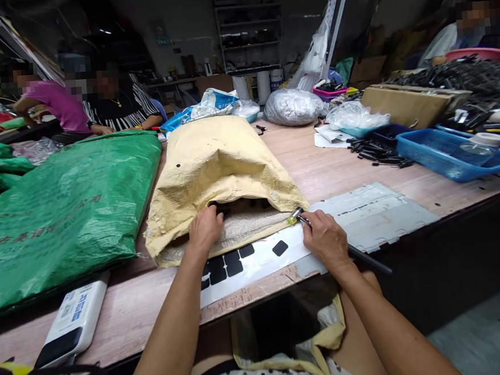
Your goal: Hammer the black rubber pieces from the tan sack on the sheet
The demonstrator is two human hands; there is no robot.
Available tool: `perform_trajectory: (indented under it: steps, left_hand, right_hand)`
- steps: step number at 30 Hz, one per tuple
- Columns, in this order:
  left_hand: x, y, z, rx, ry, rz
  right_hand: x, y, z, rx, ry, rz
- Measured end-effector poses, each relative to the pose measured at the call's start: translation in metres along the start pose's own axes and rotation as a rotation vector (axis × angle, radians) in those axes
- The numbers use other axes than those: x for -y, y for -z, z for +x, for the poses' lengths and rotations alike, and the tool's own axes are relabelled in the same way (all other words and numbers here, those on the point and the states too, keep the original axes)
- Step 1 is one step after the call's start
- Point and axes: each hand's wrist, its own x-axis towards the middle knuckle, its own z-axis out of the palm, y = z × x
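A yellow woven sack [225, 146] lies on the table with its mouth toward me, and dark items show inside. My left hand [205, 229] is at the mouth, fingers curled at a dark edge; what they grip is partly hidden. Closed around a black rod [370, 260] is my right hand [326, 236], beside the sack's right corner. A shiny metal piece with a yellow-green part [295, 216] shows at the rod's near-sack end. Below the sack lies a white sheet [262, 269] with several black rounded-square stickers [233, 264].
A green sack [63, 206] and a white power bank [77, 316] lie left. On the right are a blue tray [449, 162], black parts [380, 154] and a cardboard box [407, 105]. Another open yellow sack [339, 324] is at my lap. Other people sit beyond the table.
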Motion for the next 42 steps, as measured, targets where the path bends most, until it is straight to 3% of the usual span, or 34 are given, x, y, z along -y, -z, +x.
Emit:
perform_trajectory:
  steps: [3, 6, 12, 16, 22, 31, 36, 42]
  left_hand:
    - [0.006, -0.008, 0.009, 0.018, 0.033, 0.033]
    - [0.004, -0.008, -0.004, 0.029, -0.012, 0.015]
    - [-0.023, -0.013, -0.050, 0.046, -0.429, -0.327]
    - [-0.032, -0.031, -0.067, 0.133, -0.553, -0.392]
    - [-0.022, -0.051, -0.073, 0.039, -0.574, -0.577]
    - [-0.022, -0.053, -0.073, 0.035, -0.532, -0.685]
    - [-0.022, -0.051, -0.074, 0.018, -0.507, -0.694]
    - [-0.023, -0.051, -0.076, 0.000, -0.482, -0.721]
  right_hand:
    - [0.001, 0.001, 0.000, 0.009, -0.011, 0.002]
    - [0.002, 0.002, 0.001, 0.013, -0.018, -0.003]
    - [0.002, 0.001, 0.000, 0.015, -0.019, -0.008]
    - [0.001, 0.001, 0.000, 0.017, -0.023, -0.010]
    - [0.003, 0.002, -0.001, 0.005, -0.038, 0.004]
    - [-0.001, 0.010, 0.002, -0.008, 0.014, 0.132]
    - [0.025, 0.033, -0.004, -0.048, 0.067, 0.437]
    - [0.062, 0.040, -0.020, 0.072, 0.166, 0.623]
